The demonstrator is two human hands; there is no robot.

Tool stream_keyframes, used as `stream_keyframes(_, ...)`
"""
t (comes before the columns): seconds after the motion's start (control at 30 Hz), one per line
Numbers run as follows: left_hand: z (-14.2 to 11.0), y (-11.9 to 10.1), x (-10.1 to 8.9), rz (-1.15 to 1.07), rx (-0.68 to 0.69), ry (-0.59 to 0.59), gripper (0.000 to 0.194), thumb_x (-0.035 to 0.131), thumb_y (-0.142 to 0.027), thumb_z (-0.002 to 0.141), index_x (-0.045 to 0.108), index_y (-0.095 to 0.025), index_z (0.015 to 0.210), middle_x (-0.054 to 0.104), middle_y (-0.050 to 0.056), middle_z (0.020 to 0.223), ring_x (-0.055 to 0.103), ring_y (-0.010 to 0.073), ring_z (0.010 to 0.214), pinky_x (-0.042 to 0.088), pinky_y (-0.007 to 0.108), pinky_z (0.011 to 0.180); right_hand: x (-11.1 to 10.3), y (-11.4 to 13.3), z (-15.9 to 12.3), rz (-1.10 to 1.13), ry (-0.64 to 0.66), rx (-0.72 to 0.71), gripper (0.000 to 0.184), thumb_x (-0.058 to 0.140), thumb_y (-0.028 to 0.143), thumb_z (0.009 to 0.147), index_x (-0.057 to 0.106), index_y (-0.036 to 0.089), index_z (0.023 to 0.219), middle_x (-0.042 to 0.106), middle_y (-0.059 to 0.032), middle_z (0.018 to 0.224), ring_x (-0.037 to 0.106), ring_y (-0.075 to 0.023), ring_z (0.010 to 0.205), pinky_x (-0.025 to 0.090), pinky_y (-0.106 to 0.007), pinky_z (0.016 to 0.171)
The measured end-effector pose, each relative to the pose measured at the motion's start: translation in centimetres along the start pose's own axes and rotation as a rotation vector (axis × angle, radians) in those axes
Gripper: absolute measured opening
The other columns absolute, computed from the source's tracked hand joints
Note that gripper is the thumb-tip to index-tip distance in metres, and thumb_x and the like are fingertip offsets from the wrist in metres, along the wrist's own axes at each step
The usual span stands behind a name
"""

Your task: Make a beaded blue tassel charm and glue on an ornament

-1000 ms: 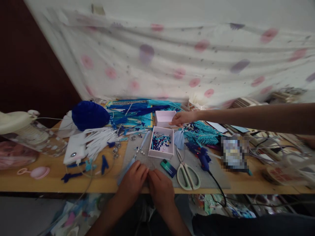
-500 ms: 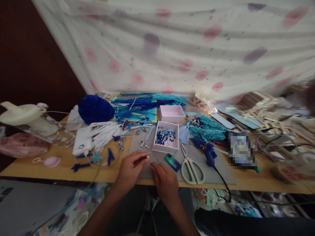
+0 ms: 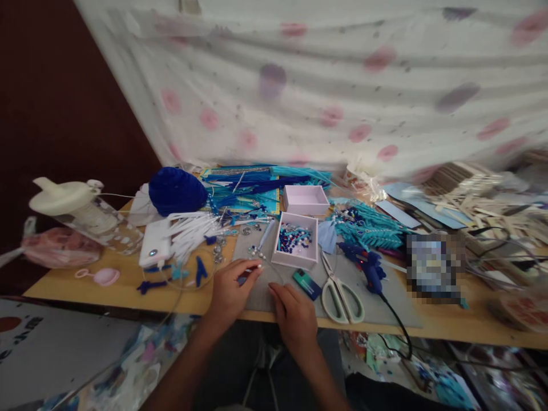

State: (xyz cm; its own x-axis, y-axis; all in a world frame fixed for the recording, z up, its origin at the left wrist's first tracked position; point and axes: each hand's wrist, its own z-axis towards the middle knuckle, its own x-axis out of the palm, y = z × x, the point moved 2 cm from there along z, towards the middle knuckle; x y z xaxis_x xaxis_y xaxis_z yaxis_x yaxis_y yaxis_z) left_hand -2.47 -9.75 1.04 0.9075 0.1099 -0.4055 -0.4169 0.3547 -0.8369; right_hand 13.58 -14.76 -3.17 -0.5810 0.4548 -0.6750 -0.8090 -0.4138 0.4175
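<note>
My left hand (image 3: 231,288) is closed in a pinch at the table's front, with a small white bead (image 3: 259,266) at its fingertips. Just to the right, my right hand (image 3: 295,311) has its thumb and fingers pressed together; whatever they hold is too thin or hidden to make out. A small gap separates the two hands. Beyond them stands a pale pink box (image 3: 295,264) of blue, white and dark red beads (image 3: 294,238). Close to my right hand lie a green and blue small packet (image 3: 306,284) and scissors (image 3: 341,297) with pale handles.
A blue glue gun (image 3: 367,267) with a black cord rests on the grey mat (image 3: 391,302). Another pink box (image 3: 306,200) stands behind. To the left are white stems (image 3: 192,234), a white power bank (image 3: 154,244) and a lidded bottle (image 3: 98,220). Turquoise stems (image 3: 377,228) lie to the right.
The hands have drawn slightly apart, widening the gap between their fingertips. The white bead stays in my left fingers. The whole view has shifted, so the table things appear farther right.
</note>
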Motion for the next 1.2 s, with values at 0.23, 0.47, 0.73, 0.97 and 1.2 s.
stream_keyframes(0.23, -2.0, -1.2, 0.0, -0.014, -0.038, 0.225, 0.021, 0.055, -0.023, 0.095, 0.075, -0.019, 0.099, 0.075, 0.006, 0.095, 0.07, 0.0182, 0.087, 0.055, 0.029, 0.079, 0.1, -0.4, -0.2, -0.009, 0.037, 0.023, 0.029, 0.048, 0.026, 0.104, 0.076, 0.019, 0.103, 0.069, -0.0034, 0.072, 0.064, -0.0152, 0.063, 0.045, -0.026, 0.057)
stream_keyframes(0.47, -2.6, -1.5, 0.9, 0.117, 0.011, 0.283, 0.014, 0.063, -0.027, 0.092, 0.074, -0.021, 0.099, 0.067, 0.004, 0.09, 0.063, 0.0172, 0.08, 0.052, 0.029, 0.074, -0.1, -0.1, -0.2, -0.039, 0.053, -0.008, 0.032, 0.043, 0.018, 0.102, 0.075, 0.019, 0.106, 0.068, -0.0026, 0.07, 0.062, -0.0154, 0.061, 0.042, -0.027, 0.055)
stream_keyframes(0.73, -3.6, -1.3, 1.9, 0.234, 0.161, 0.259, 0.016, 0.052, -0.022, 0.098, 0.068, -0.018, 0.095, 0.064, 0.006, 0.092, 0.062, 0.0196, 0.09, 0.052, 0.032, 0.082, -0.1, -0.3, -0.3, 0.022, 0.033, -0.001, 0.033, 0.042, 0.017, 0.103, 0.075, 0.018, 0.105, 0.068, -0.0026, 0.072, 0.063, -0.0154, 0.063, 0.044, -0.027, 0.058)
stream_keyframes(0.97, -3.4, -1.1, 1.8, 0.159, 0.153, 0.261, 0.021, 0.05, -0.019, 0.098, 0.067, -0.019, 0.085, 0.063, 0.004, 0.085, 0.061, 0.0164, 0.082, 0.05, 0.028, 0.076, 0.0, -0.3, -0.3, -0.01, 0.054, -0.018, 0.029, 0.046, 0.019, 0.102, 0.074, 0.016, 0.109, 0.069, -0.0035, 0.073, 0.064, -0.0154, 0.062, 0.045, -0.026, 0.056)
stream_keyframes(1.2, -3.2, -1.2, 1.7, 0.127, 0.096, 0.16, 0.023, 0.048, -0.022, 0.1, 0.064, -0.018, 0.083, 0.064, 0.005, 0.084, 0.061, 0.0176, 0.083, 0.048, 0.029, 0.075, -0.3, -0.2, -0.2, 0.111, 0.043, 0.004, 0.032, 0.046, 0.031, 0.105, 0.075, 0.018, 0.107, 0.071, -0.0041, 0.073, 0.067, -0.0156, 0.063, 0.05, -0.025, 0.059)
